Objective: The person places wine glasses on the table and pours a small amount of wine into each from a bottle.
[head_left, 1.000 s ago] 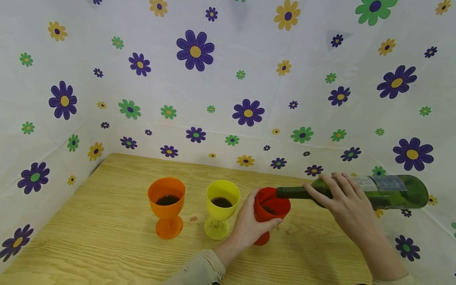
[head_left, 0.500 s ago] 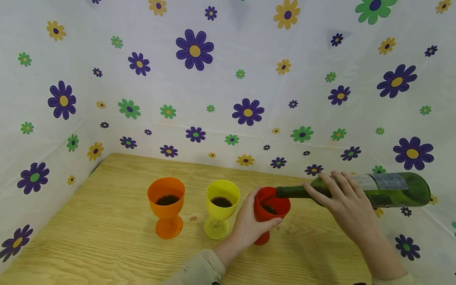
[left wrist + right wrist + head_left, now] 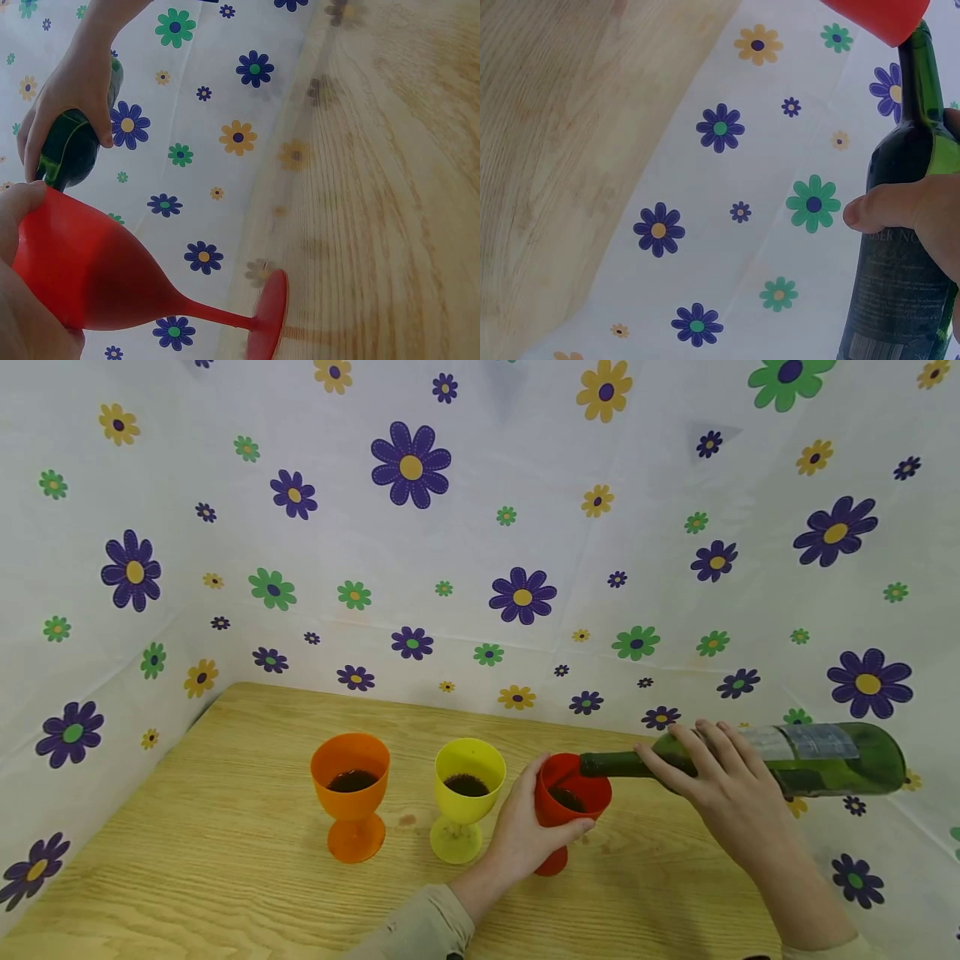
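My left hand point(image 3: 521, 831) holds the bowl of a red goblet point(image 3: 558, 817) with fingers and thumb curled round it. In the left wrist view the red goblet point(image 3: 112, 262) shows its stem and foot at the tabletop. My right hand point(image 3: 731, 806) grips a green glass wine bottle point(image 3: 873, 758), tipped nearly level, its mouth at the goblet's rim. A dark streak runs from the mouth to dark liquid inside. The right wrist view shows the thumb across the label of the bottle point(image 3: 896, 285). Left of my hand stand a yellow goblet point(image 3: 468, 810) and an orange goblet point(image 3: 351, 804).
Dark liquid sits in both the yellow and orange goblets, which stand upright on the wooden table point(image 3: 225, 827). A white flower-print sheet point(image 3: 322, 543) rises behind the table and along both sides. A small brown spot point(image 3: 407, 820) marks the wood between them.
The bottle's base end has risen slightly since the first frame. More dark liquid shows in the red goblet. My left hand and the other goblets stay put.
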`<state>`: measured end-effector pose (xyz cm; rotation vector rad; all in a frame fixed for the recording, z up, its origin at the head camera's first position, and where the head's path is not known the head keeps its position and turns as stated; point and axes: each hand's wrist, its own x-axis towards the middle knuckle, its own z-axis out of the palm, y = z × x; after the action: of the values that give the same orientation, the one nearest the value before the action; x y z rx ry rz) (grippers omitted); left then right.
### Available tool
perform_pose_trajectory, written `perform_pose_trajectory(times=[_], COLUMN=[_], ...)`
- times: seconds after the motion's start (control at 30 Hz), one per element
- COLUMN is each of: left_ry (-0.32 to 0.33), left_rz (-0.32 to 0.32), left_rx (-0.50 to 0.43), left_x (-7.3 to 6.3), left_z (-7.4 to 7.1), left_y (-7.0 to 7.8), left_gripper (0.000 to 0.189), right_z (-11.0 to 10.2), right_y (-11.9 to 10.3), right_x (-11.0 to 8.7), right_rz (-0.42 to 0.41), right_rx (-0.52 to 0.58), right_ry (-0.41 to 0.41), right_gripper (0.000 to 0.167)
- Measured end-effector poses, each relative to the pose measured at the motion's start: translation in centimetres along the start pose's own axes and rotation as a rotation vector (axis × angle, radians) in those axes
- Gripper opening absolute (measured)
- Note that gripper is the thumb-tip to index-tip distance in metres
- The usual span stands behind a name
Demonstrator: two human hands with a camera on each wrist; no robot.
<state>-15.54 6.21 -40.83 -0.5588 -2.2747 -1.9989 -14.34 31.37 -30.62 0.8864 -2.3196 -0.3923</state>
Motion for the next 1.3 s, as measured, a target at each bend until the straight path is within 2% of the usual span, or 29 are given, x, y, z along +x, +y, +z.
perform_pose_trajectory(times=[0.3, 0.57, 0.7, 0.83, 1.07, 1.3], left_ry=[-0.006, -0.010, -0.010, -0.012, -0.011, -0.008], left_rz=[-0.006, -0.016, -0.017, -0.018, -0.022, -0.009], left_rx=[-0.004, -0.007, -0.012, -0.014, -0.003, -0.003], left_x=[0.0, 0.0, 0.1, 0.1, 0.1, 0.1], left_z=[0.0, -0.1, -0.1, -0.1, -0.1, 0.0], left_y=[-0.1, 0.0, 0.0, 0.0, 0.0, -0.1], left_gripper=[0.090, 0.089, 0.089, 0.089, 0.090, 0.090], right_z=[0.0, -0.4, -0.4, -0.3, 0.0, 0.7], right_y=[0.0, -0.2, -0.5, -0.7, -1.0, -1.6], right_x=[0.2, 0.4, 0.6, 0.6, 0.3, 0.0], right_rz=[-0.030, -0.048, -0.053, -0.035, 0.012, 0.046], right_rx=[-0.011, -0.044, -0.043, -0.029, -0.009, 0.004], right_ry=[0.043, -0.018, -0.001, 0.014, -0.008, 0.036], right_gripper=[0.103, 0.105, 0.103, 0.101, 0.098, 0.094])
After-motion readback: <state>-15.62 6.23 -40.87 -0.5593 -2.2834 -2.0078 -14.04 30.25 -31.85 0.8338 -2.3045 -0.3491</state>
